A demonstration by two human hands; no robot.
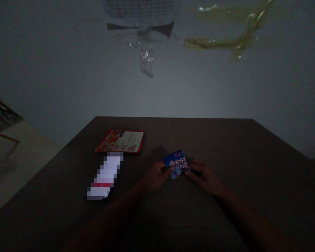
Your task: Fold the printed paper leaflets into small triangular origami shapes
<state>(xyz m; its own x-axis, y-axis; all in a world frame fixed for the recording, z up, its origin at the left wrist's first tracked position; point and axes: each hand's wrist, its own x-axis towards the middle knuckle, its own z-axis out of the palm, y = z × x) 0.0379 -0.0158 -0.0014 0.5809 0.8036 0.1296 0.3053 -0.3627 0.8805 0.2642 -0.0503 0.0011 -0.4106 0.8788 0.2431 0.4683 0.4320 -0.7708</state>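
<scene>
Between my two hands is a small blue printed card or packet (177, 161) with white and red characters, tilted toward me above the table; which of the two it is I cannot tell. My left hand (157, 175) pinches its left lower edge, thumb on top. At its right lower corner, my right hand (203, 176) grips it between thumb and fingers. The fingers behind it are hidden, and the light is dim.
The dark wood table (212, 140) meets a pale wall (173, 94) at its far edge. Left of my hands lie a red and cream printed booklet or board (128, 140) and a bright, pixelated phone-like slab (106, 175). Yellowed tape (212, 43) clings to the wall.
</scene>
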